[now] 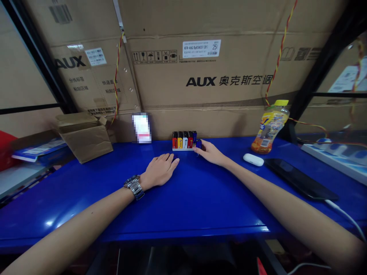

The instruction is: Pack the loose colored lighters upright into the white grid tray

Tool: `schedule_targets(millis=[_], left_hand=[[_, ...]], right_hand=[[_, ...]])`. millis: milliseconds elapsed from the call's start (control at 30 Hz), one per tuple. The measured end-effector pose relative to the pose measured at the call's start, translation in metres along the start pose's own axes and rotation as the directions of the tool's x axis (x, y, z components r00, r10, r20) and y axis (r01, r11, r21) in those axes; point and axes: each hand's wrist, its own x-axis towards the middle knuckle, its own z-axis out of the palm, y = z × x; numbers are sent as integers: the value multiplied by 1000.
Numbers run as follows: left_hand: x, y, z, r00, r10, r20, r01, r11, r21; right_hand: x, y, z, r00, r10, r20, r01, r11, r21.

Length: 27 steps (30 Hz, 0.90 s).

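A small tray of several coloured lighters [183, 141] stands upright near the back of the blue table [183, 198]. My right hand [208, 152] is at the tray's right end, with its fingers pinched round a blue lighter [198, 144]. My left hand [160, 169] lies palm down on the table just in front and to the left of the tray, fingers stretched out together, holding nothing. A metal watch [134, 186] is on my left wrist.
A yellow-capped drink bottle [270, 128] stands at the back right, with a white earbud case [253, 159] and a black phone [299, 178] on a cable beside it. An open brown cardboard box [84, 137] sits at the left. Large AUX cartons [223, 68] wall off the back.
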Motion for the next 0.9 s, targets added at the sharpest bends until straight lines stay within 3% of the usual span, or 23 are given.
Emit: schedule_targets(millis=[100, 300, 400, 500, 600, 900], left_hand=[[0, 1, -1, 1000, 5, -4, -5, 1000, 12], [0, 1, -3, 1000, 15, 5, -15, 1000, 17], [0, 1, -3, 1000, 3, 12, -3, 1000, 16], [0, 1, -2, 1000, 2, 6, -2, 1000, 25], [0, 1, 0, 1000, 14, -14, -14, 999, 40], [0, 0, 0, 1000, 12, -11, -12, 1000, 10]], right_hand=[[2, 0, 4, 993, 64, -95, -49, 987, 156], [1, -9, 2, 970, 173, -171, -110, 939, 326], [0, -13, 1, 947, 274, -169, -165, 865, 474], [1, -16, 1, 916, 391, -95, -255, 747, 613], [2, -17, 1, 874, 485, -39, -347, 677, 649], [1, -22, 5, 823, 564, -67, -390, 647, 655]])
